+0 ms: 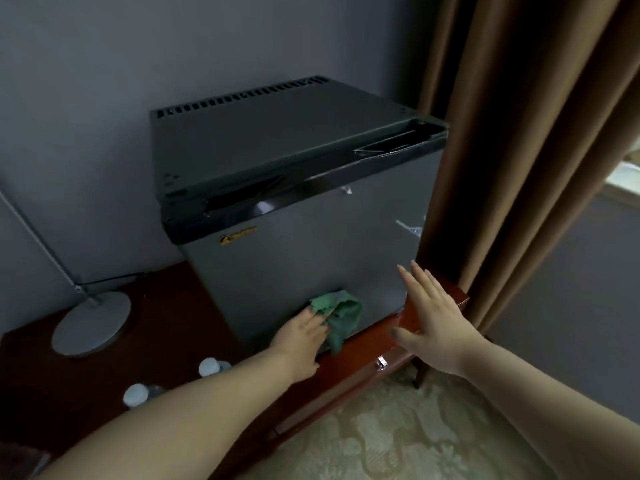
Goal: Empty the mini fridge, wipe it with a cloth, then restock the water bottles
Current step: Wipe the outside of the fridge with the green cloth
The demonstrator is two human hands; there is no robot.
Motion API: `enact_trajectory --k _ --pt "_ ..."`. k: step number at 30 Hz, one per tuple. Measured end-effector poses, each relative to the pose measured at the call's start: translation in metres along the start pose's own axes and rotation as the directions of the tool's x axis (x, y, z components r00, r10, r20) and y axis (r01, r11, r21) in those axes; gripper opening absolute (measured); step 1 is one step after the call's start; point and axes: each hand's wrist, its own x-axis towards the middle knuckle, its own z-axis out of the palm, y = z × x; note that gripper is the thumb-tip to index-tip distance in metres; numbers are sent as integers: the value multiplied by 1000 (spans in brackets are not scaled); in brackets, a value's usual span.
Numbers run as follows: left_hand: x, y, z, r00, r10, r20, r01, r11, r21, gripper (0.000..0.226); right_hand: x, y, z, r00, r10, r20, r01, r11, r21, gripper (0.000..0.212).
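Mini fridge point(304, 258) on the bench point(363, 344), curtain point(519, 133) to its right.
Lamp base point(91, 323) stands left of it, two water bottles point(211, 367) before that; cloth point(341, 313) against the door's lower edge.

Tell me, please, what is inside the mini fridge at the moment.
The mini fridge has its door closed, so everything inside is hidden. Outside, a water bottle and a second bottle stand on the wooden cabinet to its left.
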Motion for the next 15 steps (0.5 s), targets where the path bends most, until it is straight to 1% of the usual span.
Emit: enact_trajectory --k 2,4,6,8,12,15 --pt "13 4 -1 997 75 17 -77 989 126 84 1 11 -1 1000 24 0 -24 1000 12 104" --pt "27 8 -4 990 133 56 -142 968 207 84 4 21 1 999 32 4 -32 999 28 104" --pt "36 7 -10 984 162 69 -174 955 239 81 6 30 4 999 41 18 -42 998 40 106" --pt "45 1 -19 989 148 31 -151 965 214 78 9 36 4 999 30 25 -32 997 68 107" --pt "65 -23 -70 997 0 -73 5 998 63 74 18 47 -20 999 -20 -26 24 988 152 107" --pt "70 -50 -120 962 -207 -177 195 977 -83 71 26 62 -52 993 -67 -96 85 977 194 104"
